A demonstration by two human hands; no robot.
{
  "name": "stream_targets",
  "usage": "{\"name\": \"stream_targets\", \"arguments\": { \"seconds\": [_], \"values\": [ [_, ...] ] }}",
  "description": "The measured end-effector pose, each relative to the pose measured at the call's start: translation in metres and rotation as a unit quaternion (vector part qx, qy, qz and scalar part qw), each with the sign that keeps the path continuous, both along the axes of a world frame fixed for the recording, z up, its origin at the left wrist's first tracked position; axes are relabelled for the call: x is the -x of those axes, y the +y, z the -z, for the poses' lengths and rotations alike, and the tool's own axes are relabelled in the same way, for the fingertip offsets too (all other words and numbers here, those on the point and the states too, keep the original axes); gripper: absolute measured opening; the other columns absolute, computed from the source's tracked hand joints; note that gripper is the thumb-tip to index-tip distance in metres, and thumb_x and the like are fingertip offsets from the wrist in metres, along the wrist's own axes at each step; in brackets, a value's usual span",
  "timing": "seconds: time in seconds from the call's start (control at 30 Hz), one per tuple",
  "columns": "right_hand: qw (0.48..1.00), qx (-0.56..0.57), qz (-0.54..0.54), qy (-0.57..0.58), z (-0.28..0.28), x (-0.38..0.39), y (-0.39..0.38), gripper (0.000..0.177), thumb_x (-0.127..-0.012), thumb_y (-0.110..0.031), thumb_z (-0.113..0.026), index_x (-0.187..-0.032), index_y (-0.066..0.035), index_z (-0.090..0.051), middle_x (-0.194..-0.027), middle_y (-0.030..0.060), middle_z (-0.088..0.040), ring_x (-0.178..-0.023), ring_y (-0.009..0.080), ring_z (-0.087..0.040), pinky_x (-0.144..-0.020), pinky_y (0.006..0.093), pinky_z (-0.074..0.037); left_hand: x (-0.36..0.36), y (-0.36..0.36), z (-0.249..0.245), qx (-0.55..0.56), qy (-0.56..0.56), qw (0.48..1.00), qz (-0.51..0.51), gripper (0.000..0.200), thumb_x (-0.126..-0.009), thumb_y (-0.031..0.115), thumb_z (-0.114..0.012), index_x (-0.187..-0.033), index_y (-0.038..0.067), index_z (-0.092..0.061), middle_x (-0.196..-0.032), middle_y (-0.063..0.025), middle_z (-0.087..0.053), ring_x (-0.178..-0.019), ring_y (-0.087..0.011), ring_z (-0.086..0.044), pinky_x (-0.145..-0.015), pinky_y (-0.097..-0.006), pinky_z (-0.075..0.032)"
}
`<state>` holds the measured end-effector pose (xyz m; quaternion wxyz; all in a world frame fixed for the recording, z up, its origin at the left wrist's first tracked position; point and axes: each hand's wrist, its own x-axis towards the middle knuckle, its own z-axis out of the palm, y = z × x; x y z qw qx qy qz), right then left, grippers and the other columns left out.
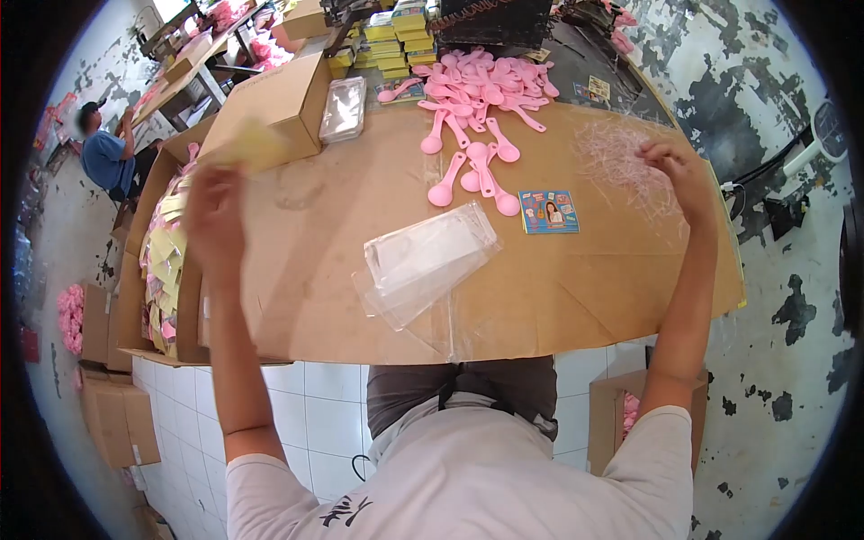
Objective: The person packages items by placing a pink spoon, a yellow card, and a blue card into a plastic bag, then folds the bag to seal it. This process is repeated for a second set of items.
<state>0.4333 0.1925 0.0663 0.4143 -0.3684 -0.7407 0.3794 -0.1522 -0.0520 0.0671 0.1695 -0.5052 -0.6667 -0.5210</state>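
One packet (pixel 258 147), probably; blurred, at left hand (pixel 215 205)

A blurred, yellowish packet (pixel 256 148) sits in the left hand (pixel 216 202).

The sleeves (pixel 432 252) are glossy plastic, spoons (pixel 490 93) probably smooth plastic.

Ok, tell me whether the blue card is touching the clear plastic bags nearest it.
Apart. The head view shows bare brown cardboard between the left edge of the blue card and the right end of the clear plastic bags.
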Motion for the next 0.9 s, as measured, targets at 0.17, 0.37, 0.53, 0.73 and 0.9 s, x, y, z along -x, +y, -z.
{"name": "stream_targets", "arguments": {
  "seconds": [0.17,0.37,0.53,0.73,0.9],
  "values": [
    [0.95,-0.104,0.084,-0.281,0.041,-0.035,0.007,0.025,-0.097,-0.002,-0.054,-0.119,-0.001,-0.067,-0.121,0.0104,-0.069,-0.117,0.0241,-0.063,-0.101,0.0376,-0.048,0.135,-0.034,0.008,0.056,0.231,0.959,-0.157,0.035,-0.096,0.0,-0.061,-0.131,0.004,-0.064,-0.123,-0.0151,-0.068,-0.114,-0.031,-0.066,-0.093,-0.041,-0.054],
    [0.956,0.097,0.048,-0.274,-0.004,-0.025,-0.017,0.02,-0.097,-0.005,-0.058,-0.113,0.0,-0.068,-0.101,0.0051,-0.069,-0.09,0.0145,-0.063,-0.082,0.0295,-0.05,0.12,-0.02,0.031,0.115,0.217,0.962,-0.119,0.041,-0.095,0.005,-0.062,-0.135,0.001,-0.061,-0.133,-0.018,-0.066,-0.124,-0.034,-0.062,-0.105,-0.0409,-0.048],
    [0.865,0.029,0.074,-0.495,0.002,-0.033,0.025,0.019,-0.089,-0.015,-0.067,-0.099,0.0,-0.07,-0.089,0.0083,-0.069,-0.074,0.0162,-0.061,-0.068,0.0315,-0.049,-0.008,0.015,0.01,0.148,0.102,0.977,0.119,0.038,-0.091,0.011,-0.071,-0.128,0.004,-0.066,-0.122,-0.0153,-0.07,-0.113,-0.0294,-0.067,-0.1,-0.0385,-0.05],
    [0.779,0.047,0.113,-0.614,-0.006,-0.007,0.038,0.03,-0.075,-0.026,-0.078,-0.086,0.001,-0.07,-0.086,0.0159,-0.072,-0.064,0.0231,-0.06,-0.059,0.0389,-0.049,-0.106,0.039,0.012,0.327,0.052,0.892,0.308,0.035,-0.09,0.014,-0.075,-0.124,0.007,-0.07,-0.105,-0.0101,-0.071,-0.089,-0.0217,-0.067,-0.079,-0.0349,-0.054],
    [0.89,0.143,0.012,-0.434,-0.022,0.018,-0.002,0.023,-0.081,-0.02,-0.077,-0.093,-0.002,-0.07,-0.08,0.0113,-0.069,-0.063,0.0227,-0.06,-0.062,0.0392,-0.05,-0.14,0.051,0.038,0.372,0.086,0.858,0.344,0.028,-0.087,0.02,-0.078,-0.109,0.004,-0.071,-0.092,-0.0095,-0.068,-0.08,-0.0233,-0.065,-0.075,-0.0364,-0.054]
  ]
}}
